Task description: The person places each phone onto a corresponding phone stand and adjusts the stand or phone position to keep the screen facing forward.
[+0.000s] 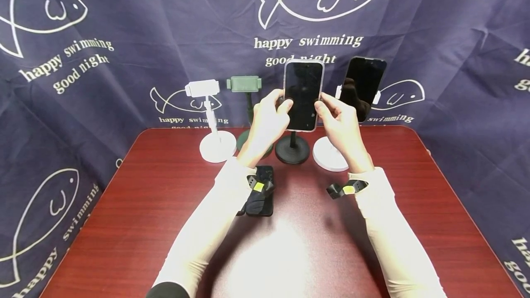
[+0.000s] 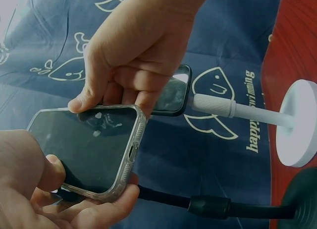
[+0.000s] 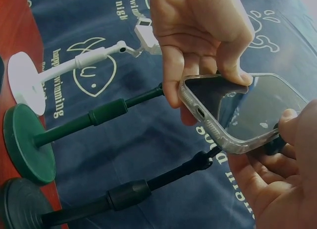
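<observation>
A phone in a clear case [image 1: 304, 98] stands upright at the top of the black phone stand [image 1: 292, 151]. My left hand [image 1: 269, 118] grips its left edge, the thumb on the screen's side and fingers behind. On the opposite edge, my right hand [image 1: 341, 125] holds it the same way. The phone mostly hides the stand's holder; a dark piece of it [image 3: 273, 145] shows beside the phone's edge in the right wrist view. To the right, another phone [image 1: 366, 84] sits tilted in a white stand [image 1: 330, 154].
A white stand [image 1: 217, 146] and a green stand [image 1: 244, 84] with bare holders stand at the left. Dark phones [image 1: 260, 203] lie on the red table [image 1: 174, 187] beneath my left forearm. A blue fish-print cloth [image 1: 215, 22] hangs close behind the stands.
</observation>
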Action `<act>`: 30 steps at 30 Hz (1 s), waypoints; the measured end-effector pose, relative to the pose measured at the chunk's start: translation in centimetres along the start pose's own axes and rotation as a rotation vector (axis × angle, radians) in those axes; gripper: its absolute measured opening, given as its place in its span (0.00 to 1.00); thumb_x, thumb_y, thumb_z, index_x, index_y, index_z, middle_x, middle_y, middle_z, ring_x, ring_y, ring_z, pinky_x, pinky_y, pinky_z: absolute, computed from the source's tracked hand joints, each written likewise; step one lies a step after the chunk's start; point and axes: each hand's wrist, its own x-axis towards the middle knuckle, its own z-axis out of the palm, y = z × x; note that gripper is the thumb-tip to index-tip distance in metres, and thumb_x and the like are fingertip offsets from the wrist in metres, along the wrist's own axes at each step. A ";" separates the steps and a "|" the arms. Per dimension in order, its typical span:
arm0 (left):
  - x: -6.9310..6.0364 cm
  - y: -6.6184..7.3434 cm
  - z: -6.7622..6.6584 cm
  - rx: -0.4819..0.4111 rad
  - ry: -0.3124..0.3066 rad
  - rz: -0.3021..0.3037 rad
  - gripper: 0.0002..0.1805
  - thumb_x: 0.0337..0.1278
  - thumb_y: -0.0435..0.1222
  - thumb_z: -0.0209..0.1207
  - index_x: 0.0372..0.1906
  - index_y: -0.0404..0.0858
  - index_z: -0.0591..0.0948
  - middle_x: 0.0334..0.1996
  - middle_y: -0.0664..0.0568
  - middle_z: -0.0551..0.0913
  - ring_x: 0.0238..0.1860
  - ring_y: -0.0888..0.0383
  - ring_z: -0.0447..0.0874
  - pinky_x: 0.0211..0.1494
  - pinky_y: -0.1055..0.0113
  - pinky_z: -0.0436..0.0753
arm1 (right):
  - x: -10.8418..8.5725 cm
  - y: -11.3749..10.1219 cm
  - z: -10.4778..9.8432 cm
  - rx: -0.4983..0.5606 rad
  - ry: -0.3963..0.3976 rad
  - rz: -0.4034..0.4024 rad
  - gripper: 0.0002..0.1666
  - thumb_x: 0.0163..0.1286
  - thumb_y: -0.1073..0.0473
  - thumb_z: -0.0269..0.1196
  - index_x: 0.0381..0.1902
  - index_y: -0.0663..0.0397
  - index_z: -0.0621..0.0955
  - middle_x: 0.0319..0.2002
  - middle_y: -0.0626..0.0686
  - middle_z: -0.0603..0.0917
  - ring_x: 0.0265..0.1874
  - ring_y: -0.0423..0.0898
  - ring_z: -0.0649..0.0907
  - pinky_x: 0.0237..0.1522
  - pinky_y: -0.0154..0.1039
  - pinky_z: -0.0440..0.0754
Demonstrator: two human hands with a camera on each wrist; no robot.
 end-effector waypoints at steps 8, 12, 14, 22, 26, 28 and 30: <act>0.1 0.0 0.1 0.000 -0.001 -0.010 0.11 0.71 0.38 0.59 0.53 0.44 0.84 0.32 0.52 0.88 0.33 0.56 0.84 0.41 0.60 0.82 | 0.1 0.3 0.1 -0.025 0.009 -0.018 0.19 0.77 0.56 0.61 0.60 0.60 0.84 0.45 0.61 0.88 0.34 0.32 0.82 0.42 0.23 0.79; 0.2 -0.1 0.2 0.006 -0.008 -0.018 0.11 0.72 0.39 0.59 0.53 0.45 0.84 0.32 0.53 0.87 0.32 0.56 0.83 0.39 0.61 0.81 | 0.2 0.3 0.1 -0.045 0.016 -0.015 0.20 0.77 0.56 0.61 0.60 0.61 0.83 0.45 0.62 0.88 0.33 0.33 0.82 0.41 0.22 0.77; 0.3 -0.1 0.3 0.006 -0.010 -0.021 0.11 0.72 0.38 0.59 0.53 0.45 0.84 0.32 0.53 0.87 0.33 0.56 0.83 0.39 0.61 0.81 | 0.2 0.3 0.1 -0.047 0.018 -0.011 0.21 0.77 0.56 0.62 0.61 0.62 0.83 0.46 0.62 0.88 0.33 0.32 0.81 0.42 0.22 0.77; 0.4 -0.2 0.3 0.010 -0.009 0.002 0.11 0.71 0.38 0.59 0.53 0.44 0.84 0.30 0.53 0.86 0.32 0.55 0.83 0.38 0.60 0.81 | 0.3 0.3 0.1 -0.067 0.017 -0.016 0.22 0.77 0.55 0.61 0.62 0.61 0.83 0.46 0.61 0.88 0.33 0.32 0.80 0.42 0.22 0.77; 0.5 -0.2 0.3 0.014 -0.006 0.009 0.11 0.70 0.38 0.59 0.52 0.45 0.84 0.30 0.53 0.86 0.32 0.55 0.83 0.37 0.61 0.81 | 0.3 0.4 0.2 -0.101 0.026 -0.039 0.21 0.78 0.55 0.61 0.61 0.62 0.83 0.44 0.61 0.89 0.32 0.33 0.79 0.40 0.23 0.75; 0.5 -0.2 0.4 0.010 -0.006 0.009 0.10 0.70 0.38 0.60 0.52 0.45 0.84 0.29 0.53 0.86 0.32 0.55 0.83 0.37 0.62 0.81 | 0.3 0.4 0.2 -0.118 0.032 -0.050 0.21 0.78 0.55 0.61 0.61 0.62 0.83 0.42 0.61 0.88 0.31 0.32 0.78 0.39 0.23 0.75; 0.5 -0.2 0.4 0.004 -0.006 0.010 0.11 0.70 0.38 0.60 0.52 0.45 0.84 0.29 0.53 0.86 0.31 0.56 0.83 0.37 0.62 0.81 | 0.3 0.4 0.2 -0.132 0.039 -0.063 0.20 0.78 0.56 0.61 0.60 0.63 0.83 0.40 0.61 0.88 0.30 0.32 0.77 0.38 0.23 0.74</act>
